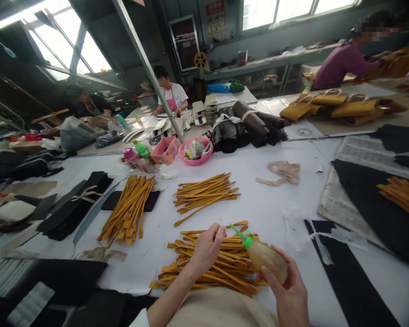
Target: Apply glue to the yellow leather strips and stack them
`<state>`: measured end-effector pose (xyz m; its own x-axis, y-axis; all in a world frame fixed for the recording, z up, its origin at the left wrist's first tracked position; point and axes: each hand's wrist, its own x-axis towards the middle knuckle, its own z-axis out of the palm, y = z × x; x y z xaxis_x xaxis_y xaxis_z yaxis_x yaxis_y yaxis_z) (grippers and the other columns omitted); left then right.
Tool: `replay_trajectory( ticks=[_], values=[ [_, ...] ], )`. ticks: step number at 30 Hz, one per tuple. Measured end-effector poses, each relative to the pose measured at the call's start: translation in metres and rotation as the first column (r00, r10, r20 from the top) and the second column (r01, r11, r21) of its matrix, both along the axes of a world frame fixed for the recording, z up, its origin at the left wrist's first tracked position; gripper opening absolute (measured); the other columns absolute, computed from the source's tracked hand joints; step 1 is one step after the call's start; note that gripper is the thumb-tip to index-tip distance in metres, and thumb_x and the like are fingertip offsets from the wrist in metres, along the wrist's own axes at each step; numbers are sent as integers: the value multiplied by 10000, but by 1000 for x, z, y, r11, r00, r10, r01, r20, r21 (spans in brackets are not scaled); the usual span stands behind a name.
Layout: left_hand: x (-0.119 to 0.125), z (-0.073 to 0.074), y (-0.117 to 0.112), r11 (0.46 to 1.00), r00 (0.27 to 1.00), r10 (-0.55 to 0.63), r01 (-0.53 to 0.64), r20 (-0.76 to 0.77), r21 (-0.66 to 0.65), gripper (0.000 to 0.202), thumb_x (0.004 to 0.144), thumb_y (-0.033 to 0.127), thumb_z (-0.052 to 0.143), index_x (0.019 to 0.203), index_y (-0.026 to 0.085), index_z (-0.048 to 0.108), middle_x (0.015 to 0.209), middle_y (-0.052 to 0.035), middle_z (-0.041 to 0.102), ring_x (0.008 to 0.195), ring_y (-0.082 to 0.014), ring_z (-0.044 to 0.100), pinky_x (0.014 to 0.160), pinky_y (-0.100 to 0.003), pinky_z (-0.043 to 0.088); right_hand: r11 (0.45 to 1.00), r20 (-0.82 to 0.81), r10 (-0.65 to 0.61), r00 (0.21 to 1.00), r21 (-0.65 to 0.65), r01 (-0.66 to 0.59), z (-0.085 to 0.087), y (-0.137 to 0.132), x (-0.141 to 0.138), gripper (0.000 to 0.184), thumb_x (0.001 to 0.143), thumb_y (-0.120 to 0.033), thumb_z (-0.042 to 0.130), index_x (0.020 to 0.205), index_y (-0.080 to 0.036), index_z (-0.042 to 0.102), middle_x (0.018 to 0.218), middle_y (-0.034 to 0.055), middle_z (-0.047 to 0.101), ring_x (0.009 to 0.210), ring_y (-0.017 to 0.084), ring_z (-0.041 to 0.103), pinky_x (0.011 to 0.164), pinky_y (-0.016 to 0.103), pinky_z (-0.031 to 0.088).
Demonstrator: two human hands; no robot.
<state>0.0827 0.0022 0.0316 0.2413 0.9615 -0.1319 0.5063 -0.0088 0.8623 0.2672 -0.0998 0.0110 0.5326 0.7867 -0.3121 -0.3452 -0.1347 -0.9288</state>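
My right hand [289, 286] is wrapped round a squeeze bottle [264, 259] with a cloudy yellowish body and a green cap. The bottle's thin green nozzle tilts up to the left, toward my left hand [207, 247]. That hand is closed in a pinch; a small pale bit shows at the fingertips, too small to name. Below both hands lies a pile of mustard-brown leather straps [221, 263], partly hidden by my left forearm. Further up the table is a smaller bundle of straps [204, 193], and another bundle [127, 209] lies to the left over black material.
Black strips [71, 204] lie on the left; a black piece [354, 277] lies on the right. A pink basin [195, 161], a pink box [165, 151] and bottles stand at the back. Beyond are dark rolls [252, 122], mustard bags [354, 106] and several people at work.
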Motion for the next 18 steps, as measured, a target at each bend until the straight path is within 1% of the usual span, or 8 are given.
replay_trajectory(
  ticks=[4, 6, 8, 11, 14, 16, 18],
  values=[
    [-4, -3, -2, 998, 998, -66, 66, 14, -8, 265, 1004, 408, 362, 840, 222, 455, 687, 53, 431, 630, -135, 396, 622, -259, 296, 1000, 15, -18, 1000, 15, 17, 0, 2, -1, 621, 553, -371, 896, 1103, -237, 642, 1219, 96, 623, 1010, 321, 646, 586, 339, 621],
    [-6, -7, 0, 997, 996, -71, 73, 61, -23, 262, 1002, 407, 370, 825, 223, 428, 702, 48, 432, 642, -136, 392, 631, -257, 310, 1000, 36, -3, 999, 17, 2, -1, 2, -1, 628, 547, -359, 900, 1106, -233, 643, 1219, 98, 630, 1030, 328, 643, 602, 340, 622],
    [-8, -10, 2, 996, 989, -70, 76, 127, -47, 270, 997, 406, 373, 815, 216, 434, 723, 37, 450, 661, -137, 400, 646, -255, 332, 999, 67, 8, 998, 33, -11, -4, 2, -1, 626, 549, -346, 901, 1109, -231, 645, 1209, 96, 642, 1061, 330, 636, 652, 343, 623],
    [-8, -15, 5, 989, 973, -51, 80, 225, -121, 279, 979, 415, 397, 817, 199, 468, 736, 25, 465, 641, -128, 388, 615, -246, 337, 997, 124, 27, 992, 70, -36, -10, 1, -1, 606, 586, -329, 888, 1131, -234, 642, 1191, 85, 661, 1047, 299, 650, 755, 349, 610],
    [-7, -16, 7, 972, 952, 4, 68, 307, -225, 287, 955, 439, 445, 817, 191, 485, 698, 37, 441, 575, -108, 334, 543, -233, 290, 994, 222, 45, 974, 85, -65, -15, 0, -1, 593, 625, -319, 872, 1163, -242, 636, 1194, 75, 663, 1031, 266, 659, 840, 343, 583],
    [-5, -16, 7, 956, 930, 36, 75, 366, -284, 315, 936, 482, 486, 818, 189, 485, 691, 40, 440, 560, -98, 324, 525, -226, 271, 992, 293, 67, 954, 84, -96, -16, 0, -1, 584, 639, -326, 864, 1171, -242, 638, 1197, 79, 659, 1042, 267, 655, 843, 337, 578],
    [-4, -15, 7, 940, 909, 57, 89, 412, -328, 349, 915, 534, 516, 853, 191, 490, 693, 38, 468, 565, -96, 348, 528, -220, 278, 986, 357, 104, 928, 84, -142, -15, -1, 0, 571, 649, -339, 856, 1170, -243, 644, 1190, 83, 658, 1037, 276, 655, 804, 336, 587]
  ],
)
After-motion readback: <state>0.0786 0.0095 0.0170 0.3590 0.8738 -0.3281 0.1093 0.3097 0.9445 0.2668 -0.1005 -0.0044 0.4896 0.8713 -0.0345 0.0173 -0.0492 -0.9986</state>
